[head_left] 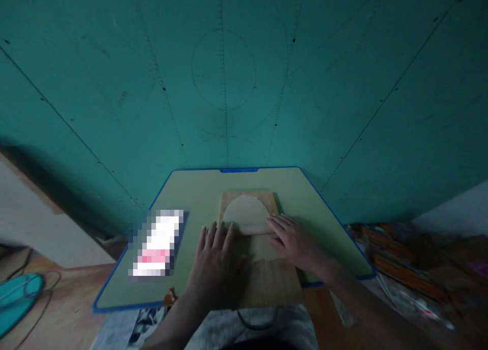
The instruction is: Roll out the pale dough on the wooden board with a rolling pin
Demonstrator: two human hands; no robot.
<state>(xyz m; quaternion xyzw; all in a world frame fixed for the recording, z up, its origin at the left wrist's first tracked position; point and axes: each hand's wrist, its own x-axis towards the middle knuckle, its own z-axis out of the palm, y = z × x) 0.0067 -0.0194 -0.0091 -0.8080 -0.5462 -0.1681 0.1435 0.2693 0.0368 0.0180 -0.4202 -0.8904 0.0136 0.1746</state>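
Observation:
A thin, pale sheet that looks like dough or clay (246, 210) lies flat on a wooden board (267, 286). Across the sheet runs a pale roll or rod (253, 229), its ends under my fingers. My left hand (214, 251) is at the roll's left end, palm down with fingers spread. At the right end rests my right hand (292, 235), its fingers stretched out over the roll and the sheet's edge. The sheet's far edge is rounded and uneven.
The board lies on a pale green table with a blue rim (316, 187). A blurred-out bright rectangular item (158, 243) is on its left side. A small brown scrap (170, 295) sits at the near edge. Behind stands a green wall (229, 86).

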